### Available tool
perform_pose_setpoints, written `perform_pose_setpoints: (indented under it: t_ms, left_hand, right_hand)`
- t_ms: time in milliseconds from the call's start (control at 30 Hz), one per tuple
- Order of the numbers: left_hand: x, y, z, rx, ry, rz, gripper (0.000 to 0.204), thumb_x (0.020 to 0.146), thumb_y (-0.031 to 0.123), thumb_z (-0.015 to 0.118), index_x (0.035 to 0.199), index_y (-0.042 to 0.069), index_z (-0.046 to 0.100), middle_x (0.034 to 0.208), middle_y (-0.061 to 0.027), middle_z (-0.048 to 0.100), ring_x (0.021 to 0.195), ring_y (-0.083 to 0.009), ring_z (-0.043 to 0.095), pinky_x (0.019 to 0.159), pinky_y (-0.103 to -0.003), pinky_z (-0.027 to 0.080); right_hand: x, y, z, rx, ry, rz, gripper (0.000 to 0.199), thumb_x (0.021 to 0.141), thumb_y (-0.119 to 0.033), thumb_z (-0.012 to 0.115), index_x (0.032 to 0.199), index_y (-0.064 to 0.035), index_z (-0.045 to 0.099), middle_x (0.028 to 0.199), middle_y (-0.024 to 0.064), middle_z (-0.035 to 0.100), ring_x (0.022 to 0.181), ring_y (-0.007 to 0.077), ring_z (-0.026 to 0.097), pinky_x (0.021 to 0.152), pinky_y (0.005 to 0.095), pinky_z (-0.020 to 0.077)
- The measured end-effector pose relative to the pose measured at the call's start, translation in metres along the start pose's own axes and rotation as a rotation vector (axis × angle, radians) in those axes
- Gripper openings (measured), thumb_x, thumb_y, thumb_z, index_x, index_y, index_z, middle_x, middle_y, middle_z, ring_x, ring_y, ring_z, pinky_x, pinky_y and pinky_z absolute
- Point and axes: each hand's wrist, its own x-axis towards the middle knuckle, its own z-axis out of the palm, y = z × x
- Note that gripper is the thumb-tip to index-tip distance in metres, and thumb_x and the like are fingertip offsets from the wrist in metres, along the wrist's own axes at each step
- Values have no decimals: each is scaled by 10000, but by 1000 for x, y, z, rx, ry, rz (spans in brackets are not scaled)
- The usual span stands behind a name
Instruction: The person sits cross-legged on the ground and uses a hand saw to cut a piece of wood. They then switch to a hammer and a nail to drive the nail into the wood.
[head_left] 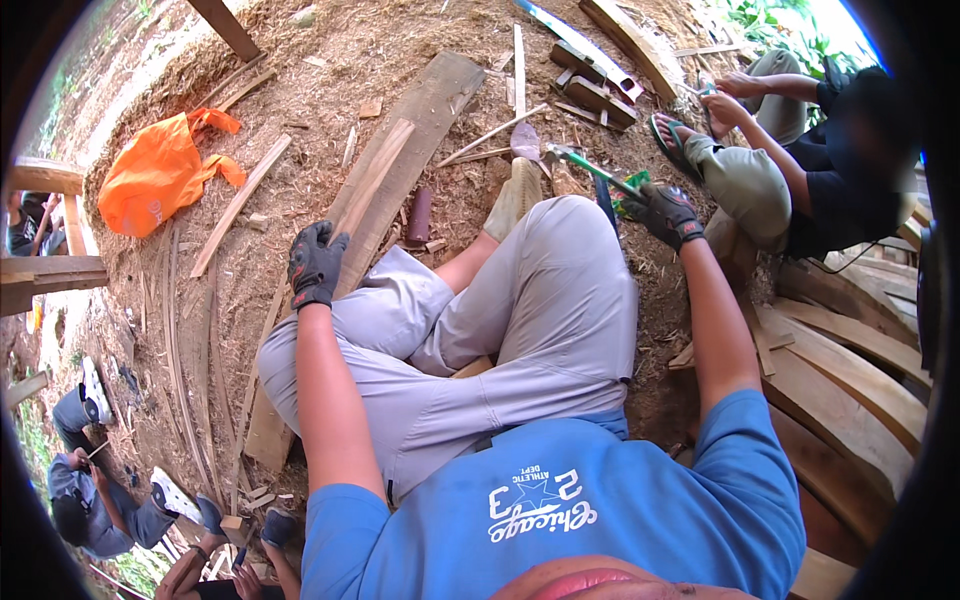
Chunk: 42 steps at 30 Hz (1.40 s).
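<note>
My left hand (315, 264), in a dark work glove, closes round the near end of a narrow wooden strip (372, 180). The strip lies slanted along a wide wooden plank (435, 100), which runs away from beside my left leg. Off to the right, my right hand (662, 214), gloved too, grips a green-handled tool (610, 177) with a small metal head pointing left. The head is too small to tell its exact kind. Between the plank and my foot stands a dark red cylinder (420, 214). My legs are folded on the ground.
An orange bag (155, 178) lies at the left. Wooden hand planes (595, 98) and a saw-like blade (545, 22) lie at the far right. One person (790, 150) sits close at right; others sit at lower left. Curved boards (840, 400) are stacked at right. Shavings cover the ground.
</note>
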Motion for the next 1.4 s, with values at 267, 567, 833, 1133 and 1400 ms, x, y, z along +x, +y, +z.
perform_pose_setpoints:
  t_ms: [267,567,833,1133,1400]
  left_hand:
    - [-10,-23,-2,-62,162,-27,444,925,370,789,1237,60,733,1154,-135,768,1066,-266,733,957,-403,565]
    - [4,-67,-28,-394,572,-142,342,1021,343,673,1189,56,755,1151,-137,781,1071,-278,743,931,-389,566]
    - [-33,-17,-41,-965,374,-309,315,1043,366,661,1236,123,709,1050,-1,707,893,-133,650,814,-312,537]
    - [-89,-6,-104,-1110,326,-220,344,1068,411,626,1266,140,703,1080,19,685,933,-108,643,840,-302,531]
    - [-118,-8,-161,-1111,294,-172,344,1094,399,584,1290,130,671,1118,24,690,976,-111,637,889,-320,516]
  right_hand:
    - [-126,31,84,893,-131,413,318,1069,-430,586,1023,-126,667,620,-58,468,458,92,439,434,302,355]
    - [-216,-26,60,1647,223,424,105,1063,-241,644,1004,-161,611,631,-68,432,493,69,440,439,273,355]
    - [-211,-22,95,1257,79,898,362,1020,-425,685,860,-105,634,625,-27,515,477,121,493,434,327,408]
    - [-235,-15,122,986,666,499,336,1075,-373,606,907,-82,620,654,-12,539,585,122,551,526,324,413]
    - [-261,17,201,650,249,545,411,1022,-435,630,1092,-38,705,892,234,722,876,440,696,752,507,521]
